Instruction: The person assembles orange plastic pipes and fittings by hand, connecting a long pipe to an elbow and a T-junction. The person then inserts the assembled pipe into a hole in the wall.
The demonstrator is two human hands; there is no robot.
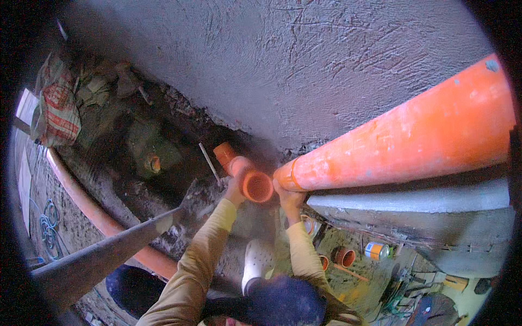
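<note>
Rough grey plaster (pixel 304 65), scored with trowel marks, fills the background above a dug-out pit of dark, crumbly earth (pixel 136 146). At the pit's near edge the left hand (pixel 235 190) is wrapped around a short orange plastic pipe fitting (pixel 251 182) with a flared round socket, its open mouth turned toward the camera. Just beside it, the right hand (pixel 288 198) cups the underside of a long, thick orange plastic pipe (pixel 402 141) near its end, seemingly to steady that end level with the socket; the two parts sit close, nearly touching. That long pipe lies along a grey concrete ledge (pixel 413 201), which carries its weight. Another curved orange pipe (pixel 92 212) runs along the pit's left edge, crossed by a grey metal bar (pixel 103 252). Small orange couplings (pixel 344 256) and a tin can (pixel 376 250) lie on the dirt floor below, near a white shoe (pixel 258 263)
</note>
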